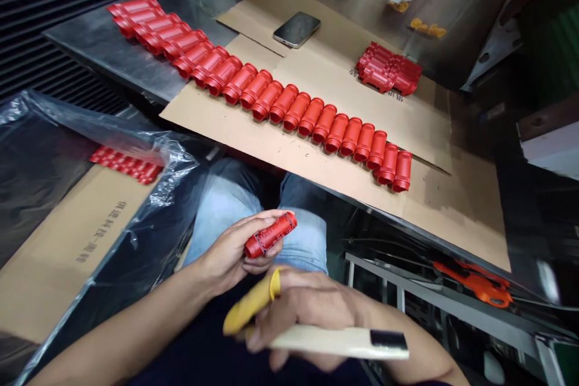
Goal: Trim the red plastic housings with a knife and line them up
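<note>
My left hand (235,250) is closed around a red plastic tube (271,235), held tilted above my lap. Dark lines and cut-out shapes mark the tube's upper side. Just below and to the right, my right hand (312,313) grips a pale flat handle (321,341) with a black end; the tool's working tip is hidden by the fingers. A yellow finger cot (253,304) covers the right index finger, which points toward the tube without touching it. Similar red tubes (284,102) stand side by side in a long diagonal row on the table.
Cardboard (335,78) covers much of the metal table (90,42). A phone (297,30) and a cluster of red parts (389,69) lie on it. At left, a plastic-lined box (67,253) holds red parts. Orange-handled tool (479,283) rests at right by a metal frame.
</note>
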Demonstrator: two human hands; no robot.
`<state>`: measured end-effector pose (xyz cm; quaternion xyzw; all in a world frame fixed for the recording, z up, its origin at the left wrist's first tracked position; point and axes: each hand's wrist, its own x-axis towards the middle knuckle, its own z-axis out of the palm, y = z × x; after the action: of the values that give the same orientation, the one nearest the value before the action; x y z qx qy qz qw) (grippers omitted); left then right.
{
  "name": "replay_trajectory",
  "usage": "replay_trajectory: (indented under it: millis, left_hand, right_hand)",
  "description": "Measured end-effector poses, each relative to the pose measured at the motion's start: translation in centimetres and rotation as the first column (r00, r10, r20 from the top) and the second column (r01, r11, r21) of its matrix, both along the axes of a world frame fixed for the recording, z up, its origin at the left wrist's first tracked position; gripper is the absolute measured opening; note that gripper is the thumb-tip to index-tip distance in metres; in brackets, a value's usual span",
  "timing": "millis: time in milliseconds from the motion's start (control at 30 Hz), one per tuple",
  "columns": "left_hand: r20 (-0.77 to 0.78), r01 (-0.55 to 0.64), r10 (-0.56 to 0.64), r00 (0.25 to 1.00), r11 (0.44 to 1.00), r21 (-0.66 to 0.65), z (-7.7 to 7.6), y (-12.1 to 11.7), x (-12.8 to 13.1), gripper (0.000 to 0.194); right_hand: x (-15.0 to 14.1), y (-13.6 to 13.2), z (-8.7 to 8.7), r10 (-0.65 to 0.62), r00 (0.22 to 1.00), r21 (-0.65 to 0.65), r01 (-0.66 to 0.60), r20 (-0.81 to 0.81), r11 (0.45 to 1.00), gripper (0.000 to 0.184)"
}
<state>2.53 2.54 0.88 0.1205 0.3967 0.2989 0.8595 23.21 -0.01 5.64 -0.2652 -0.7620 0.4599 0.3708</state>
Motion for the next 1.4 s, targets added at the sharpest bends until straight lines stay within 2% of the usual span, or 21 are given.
replay_trajectory:
  millis: [67, 100, 167, 200, 267, 300, 367, 500, 667, 1000, 1100, 1200, 1333, 1400]
  left_hand:
    - [0.054, 0.007, -0.008, 0.998, 1.0, 0.012, 0.4, 0.2, 0.0, 0.043]
    - [0.055, -0.013, 0.012, 0.998, 1.0, 0.022, 0.5, 0.3, -0.1, 0.044]
    - [0.015, -0.089, 0.089, 0.996, 0.995, 0.054, 0.9, 0.4, -0.2, 0.048]
    - [-0.008, -0.132, 0.133, 0.991, 0.988, 0.085, 1.0, 0.4, -0.2, 0.053]
    - [-0.029, -0.21, 0.219, 0.975, 0.959, 0.191, 1.1, 0.3, -0.3, 0.067]
    - [-0.031, -0.239, 0.256, 0.966, 0.937, 0.256, 1.1, 0.2, -0.3, 0.073]
    - [-0.053, -0.284, 0.326, 0.944, 0.883, 0.373, 1.0, 0.0, -0.3, 0.073]
    - [-0.12, -0.31, 0.413, 0.903, 0.818, 0.484, 0.8, -0.6, -0.3, 0.045]
    - [-0.155, -0.312, 0.444, 0.882, 0.799, 0.514, 1.0, -0.9, -0.2, 0.04]
    - [-0.159, -0.286, 0.413, 0.897, 0.815, 0.503, 0.6, -1.1, -0.6, 0.037]
    - [-0.152, -0.288, 0.419, 0.895, 0.804, 0.52, 0.7, -1.1, -0.6, 0.036]
    - [-0.143, -0.312, 0.459, 0.877, 0.769, 0.558, 0.7, -1.3, -0.4, 0.035]
    - [-0.133, -0.32, 0.486, 0.864, 0.733, 0.601, 0.7, -1.4, -0.2, 0.034]
    - [-0.154, -0.317, 0.487, 0.86, 0.745, 0.587, 0.7, -1.3, -0.1, 0.037]
  right_hand:
    - [0.3, -0.5, 0.0, 0.096, 0.971, -0.125, -0.126, -0.221, 0.984, 0.01]
    - [0.5, -0.7, -0.2, 0.077, 0.947, -0.193, -0.143, -0.312, 0.971, 0.01]
    - [1.0, -0.8, -0.7, -0.133, 0.93, -0.291, 0.029, -0.343, 0.956, 0.012]
    - [1.2, -0.9, -1.1, -0.257, 0.923, -0.273, 0.178, -0.286, 0.945, 0.012]
    - [1.5, -0.9, -1.9, -0.451, 0.882, -0.145, 0.432, -0.136, 0.89, 0.013]
    - [1.5, -0.9, -2.3, -0.509, 0.857, -0.068, 0.505, -0.083, 0.86, 0.016]
    - [1.3, -0.9, -3.1, -0.557, 0.828, 0.059, 0.56, -0.055, 0.826, 0.02]
    - [0.4, -0.6, -3.7, -0.54, 0.836, 0.217, 0.547, -0.097, 0.809, 0.027]
    - [0.1, -0.2, -3.5, -0.47, 0.875, 0.28, 0.483, -0.118, 0.83, 0.039]
    - [0.2, -0.3, -3.3, -0.471, 0.874, 0.293, 0.485, -0.12, 0.824, 0.035]
    - [0.0, -0.6, -3.2, -0.494, 0.862, 0.284, 0.504, -0.11, 0.816, 0.036]
    - [-0.1, -0.8, -3.1, -0.518, 0.849, 0.307, 0.522, -0.104, 0.796, 0.032]
    - [0.3, -0.5, -3.2, -0.497, 0.865, 0.174, 0.501, -0.068, 0.848, 0.018]
    - [0.7, -0.1, -3.3, -0.452, 0.889, 0.203, 0.457, -0.073, 0.866, 0.019]
